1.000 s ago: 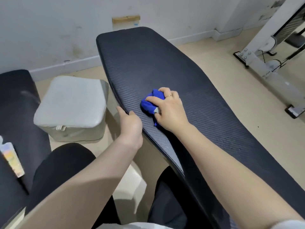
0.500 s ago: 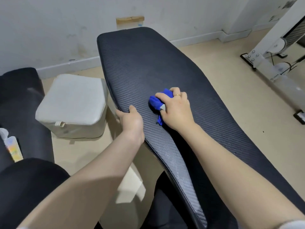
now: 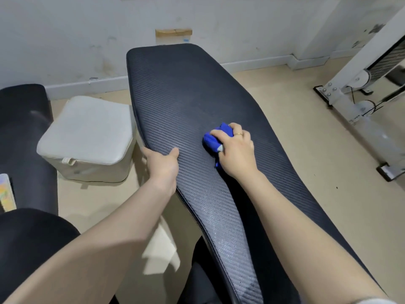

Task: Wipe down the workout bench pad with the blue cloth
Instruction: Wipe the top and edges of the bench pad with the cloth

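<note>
The long black bench pad (image 3: 186, 93) with a woven carbon-fibre pattern runs from the wall towards me. My right hand (image 3: 235, 153) presses a bunched blue cloth (image 3: 215, 138) onto the middle of the pad, fingers closed over it; most of the cloth is hidden under the palm. My left hand (image 3: 163, 164) grips the pad's left edge, thumb on top and fingers wrapped underneath. The near part of the pad shows a dull, speckled patch.
A white padded box (image 3: 87, 137) stands on the beige floor left of the bench. Another black pad (image 3: 24, 132) lies at far left. A white machine frame (image 3: 359, 93) occupies the right rear. The white wall is just behind the bench's far end.
My right hand has slid the cloth to the right, from near the pad's left edge to its middle. My left hand keeps its hold on the pad's left edge.
</note>
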Available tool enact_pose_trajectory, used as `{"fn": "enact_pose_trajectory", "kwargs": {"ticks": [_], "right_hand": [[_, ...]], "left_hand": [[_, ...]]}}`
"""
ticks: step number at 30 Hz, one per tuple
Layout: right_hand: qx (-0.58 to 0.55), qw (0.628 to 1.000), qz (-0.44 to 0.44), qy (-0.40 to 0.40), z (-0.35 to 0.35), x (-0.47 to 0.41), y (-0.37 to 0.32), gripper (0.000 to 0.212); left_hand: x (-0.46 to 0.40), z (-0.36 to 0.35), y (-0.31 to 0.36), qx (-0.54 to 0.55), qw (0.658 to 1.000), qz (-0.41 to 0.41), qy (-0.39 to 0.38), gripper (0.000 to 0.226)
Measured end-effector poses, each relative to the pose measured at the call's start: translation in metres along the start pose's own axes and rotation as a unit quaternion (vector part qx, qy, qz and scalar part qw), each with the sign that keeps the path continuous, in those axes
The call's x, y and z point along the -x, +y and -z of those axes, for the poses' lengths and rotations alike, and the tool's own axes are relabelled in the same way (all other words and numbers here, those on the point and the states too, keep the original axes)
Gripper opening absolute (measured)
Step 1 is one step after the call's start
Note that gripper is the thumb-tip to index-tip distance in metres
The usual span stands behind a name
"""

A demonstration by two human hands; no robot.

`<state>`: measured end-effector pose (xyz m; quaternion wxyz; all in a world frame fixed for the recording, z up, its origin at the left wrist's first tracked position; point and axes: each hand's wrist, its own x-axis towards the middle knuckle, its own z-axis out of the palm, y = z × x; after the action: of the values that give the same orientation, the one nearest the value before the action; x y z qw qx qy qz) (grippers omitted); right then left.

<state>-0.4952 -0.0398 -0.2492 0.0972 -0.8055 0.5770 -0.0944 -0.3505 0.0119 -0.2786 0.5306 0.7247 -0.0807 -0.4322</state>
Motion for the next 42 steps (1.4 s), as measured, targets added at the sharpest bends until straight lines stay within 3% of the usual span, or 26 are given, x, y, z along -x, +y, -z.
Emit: {"fn": "enact_pose_trajectory", "kwargs": {"ticks": [5,9,15,19,25,31,37,39,42], "right_hand": [[-0.044,0.998,0.050,-0.023,0.005,0.060,0.016,0.041],[-0.073,0.995,0.066,-0.013,-0.003,0.019,0.019,0.050],[-0.059,0.997,-0.038,0.031,-0.009,-0.051,0.021,0.047],[-0.043,0.998,-0.013,0.043,-0.008,-0.017,0.019,0.042],[-0.074,0.994,0.084,-0.010,0.002,-0.002,0.044,0.049],[-0.075,0.994,-0.058,0.055,0.006,-0.048,0.062,0.044],[-0.061,0.995,0.075,0.010,0.005,0.011,0.068,0.057],[-0.057,0.997,0.043,0.038,0.007,-0.012,0.083,0.052],[-0.079,0.991,-0.081,0.072,0.008,-0.051,0.099,0.046]], "left_hand": [[0.000,-0.003,-0.001,0.025,1.000,-0.007,0.004,0.099],[-0.002,0.000,-0.005,-0.004,0.999,-0.035,0.007,0.093],[0.015,0.009,-0.003,-0.206,0.971,-0.113,0.034,0.096],[0.035,0.005,-0.003,-0.310,0.927,-0.212,0.012,0.107],[0.043,-0.008,-0.002,-0.372,0.915,-0.152,-0.026,0.119],[0.037,-0.013,-0.009,-0.428,0.887,-0.172,-0.012,0.111],[0.037,-0.015,-0.007,-0.450,0.879,-0.156,-0.005,0.107],[0.037,-0.015,-0.007,-0.445,0.883,-0.152,-0.008,0.108],[0.037,-0.014,-0.010,-0.439,0.884,-0.161,-0.005,0.109]]}}
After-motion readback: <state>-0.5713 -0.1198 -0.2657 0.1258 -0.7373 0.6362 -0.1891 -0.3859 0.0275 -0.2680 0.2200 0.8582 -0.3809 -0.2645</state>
